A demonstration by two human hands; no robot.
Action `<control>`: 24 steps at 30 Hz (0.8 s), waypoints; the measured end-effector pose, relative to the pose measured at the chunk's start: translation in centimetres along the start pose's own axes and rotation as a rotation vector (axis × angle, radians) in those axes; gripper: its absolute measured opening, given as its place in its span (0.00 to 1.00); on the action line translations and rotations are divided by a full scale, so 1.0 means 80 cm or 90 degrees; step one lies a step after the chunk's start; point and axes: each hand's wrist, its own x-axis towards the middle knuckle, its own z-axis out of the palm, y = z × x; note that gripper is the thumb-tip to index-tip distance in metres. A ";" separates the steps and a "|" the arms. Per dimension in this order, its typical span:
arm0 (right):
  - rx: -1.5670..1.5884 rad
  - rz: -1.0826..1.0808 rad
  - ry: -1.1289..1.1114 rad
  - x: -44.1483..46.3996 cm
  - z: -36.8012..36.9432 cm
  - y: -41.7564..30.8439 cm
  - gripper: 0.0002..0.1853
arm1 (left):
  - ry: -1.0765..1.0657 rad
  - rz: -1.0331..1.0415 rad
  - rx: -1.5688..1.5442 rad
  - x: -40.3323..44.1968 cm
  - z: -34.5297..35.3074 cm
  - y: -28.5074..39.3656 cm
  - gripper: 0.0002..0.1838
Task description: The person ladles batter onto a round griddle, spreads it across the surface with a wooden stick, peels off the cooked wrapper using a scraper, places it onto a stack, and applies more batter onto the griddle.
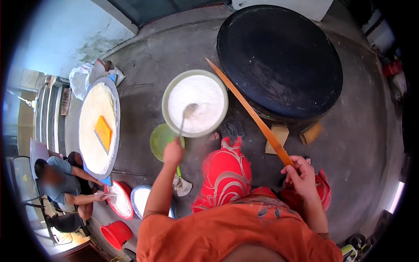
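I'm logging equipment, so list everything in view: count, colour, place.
Griddle: 1, black, top
Basin: 1, pale, centre
Ladle: 1, grey, in basin
Strip: 1, brown, beside griddle
Bowl: 1, green, beside basin
Blocks: 2, tan, floor
Cloth: 1, whitish, floor
Board: 1, blue, left
Sheet: 1 showing, cream, on board
Scraper: 1, yellow, on sheet
Bag: 1, white, left
Tubs: 2, red/blue, left
Bucket: 1, red, floor
Person: 1, grey top, left
Edge clutter: unclear
Clothes: 2, orange/red, bottom
Left hand: 1, bare, on ladle
Right hand: 1, bare, on strip
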 end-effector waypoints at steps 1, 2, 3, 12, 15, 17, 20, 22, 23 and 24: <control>-0.001 -0.002 -0.001 0.001 0.001 -0.001 0.11 | -0.004 0.005 0.016 0.005 0.015 -0.001 0.13; 0.014 -0.002 0.001 0.003 0.001 0.000 0.11 | -0.003 0.005 0.014 0.007 0.024 0.013 0.13; 0.029 -0.002 0.004 0.003 0.002 0.000 0.11 | -0.129 -0.070 -0.237 0.013 0.034 0.031 0.12; 0.026 0.008 0.010 0.011 0.004 0.001 0.10 | -0.557 -0.449 -1.288 0.013 -0.025 0.054 0.16; 0.041 0.004 0.014 0.011 0.006 0.002 0.10 | -0.525 -0.405 -1.341 -0.009 -0.057 0.050 0.18; 0.047 -0.004 0.007 0.010 0.006 0.002 0.10 | -0.508 -0.311 -1.342 -0.024 -0.078 0.043 0.16; 0.059 -0.020 0.002 0.011 0.007 0.007 0.10 | -0.424 -0.220 -1.274 -0.047 -0.115 0.046 0.16; 0.058 -0.030 -0.007 0.010 0.009 0.009 0.09 | -0.336 -0.179 -1.189 -0.066 -0.143 0.056 0.15; 0.055 -0.033 -0.001 0.011 0.009 0.008 0.09 | -0.320 -0.175 -1.195 -0.073 -0.154 0.060 0.15; 0.051 -0.036 0.005 0.010 0.010 0.008 0.10 | -0.303 -0.143 -1.178 -0.081 -0.163 0.061 0.14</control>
